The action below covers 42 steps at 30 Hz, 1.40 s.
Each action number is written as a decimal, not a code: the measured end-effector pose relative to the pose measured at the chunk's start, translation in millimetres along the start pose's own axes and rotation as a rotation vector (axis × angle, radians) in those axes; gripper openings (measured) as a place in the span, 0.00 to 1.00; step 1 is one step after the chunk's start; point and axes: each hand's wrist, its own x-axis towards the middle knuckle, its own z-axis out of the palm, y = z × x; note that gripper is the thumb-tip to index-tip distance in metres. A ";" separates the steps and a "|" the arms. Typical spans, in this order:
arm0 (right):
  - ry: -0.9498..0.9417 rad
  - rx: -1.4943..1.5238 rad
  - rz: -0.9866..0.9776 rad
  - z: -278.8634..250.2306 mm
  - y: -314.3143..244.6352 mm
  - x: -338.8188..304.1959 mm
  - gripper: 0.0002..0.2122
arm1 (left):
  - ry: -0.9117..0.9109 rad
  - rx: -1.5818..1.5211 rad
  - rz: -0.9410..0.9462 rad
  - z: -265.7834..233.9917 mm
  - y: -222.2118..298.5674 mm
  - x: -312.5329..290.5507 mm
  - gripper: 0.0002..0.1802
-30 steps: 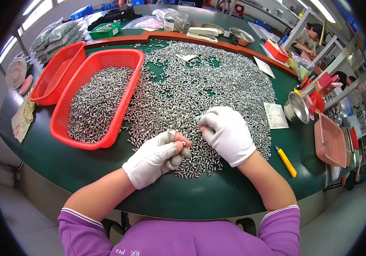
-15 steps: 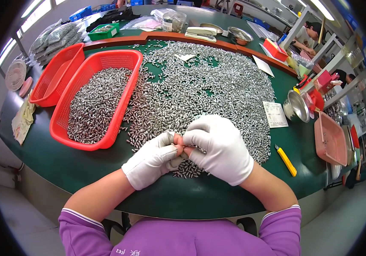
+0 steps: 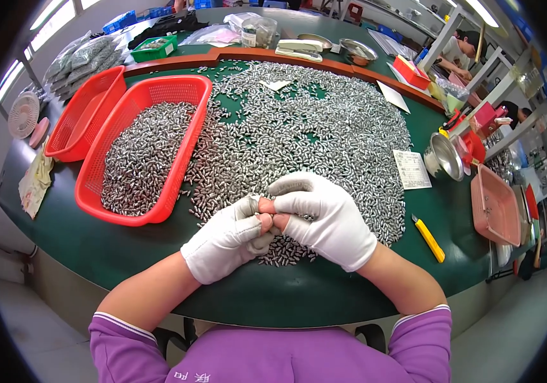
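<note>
My left hand [image 3: 232, 237] and my right hand [image 3: 325, 220] meet at the near edge of a wide spread of small silvery metal pieces [image 3: 343, 137]. Both wear white gloves with some fingertips bare. Thumbs and forefingers are pinched together, tip against tip; whatever lies between them is hidden. More of the small metal pieces lie beneath and around my fingers. To the left, a red perforated plastic basket [image 3: 198, 121] holds a heap of similar pieces.
A second red basket [image 3: 69, 150] stands at the far left. On the right lie a yellow utility knife [image 3: 429, 239], a printed slip [image 3: 412, 170], a metal bowl [image 3: 443, 157] and a pink tray [image 3: 495, 205]. A wooden strip [image 3: 190, 60] borders the back. A co-worker [image 3: 461, 54] sits at far right.
My right hand has turned slightly, and its fingers have shifted a little to the left against the left fingertips. My left hand stays almost in place.
</note>
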 end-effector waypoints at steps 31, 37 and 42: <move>-0.118 0.220 0.383 -15.9 -4.1 8.7 0.04 | 0.046 0.071 0.020 -0.5 0.2 -0.5 0.14; -0.123 0.432 0.278 -3.4 4.7 -1.6 0.06 | 0.116 0.142 0.030 3.4 -2.1 1.3 0.14; -0.072 0.082 0.408 -11.7 0.1 8.1 0.10 | 0.100 0.133 0.035 -2.2 -0.6 1.1 0.10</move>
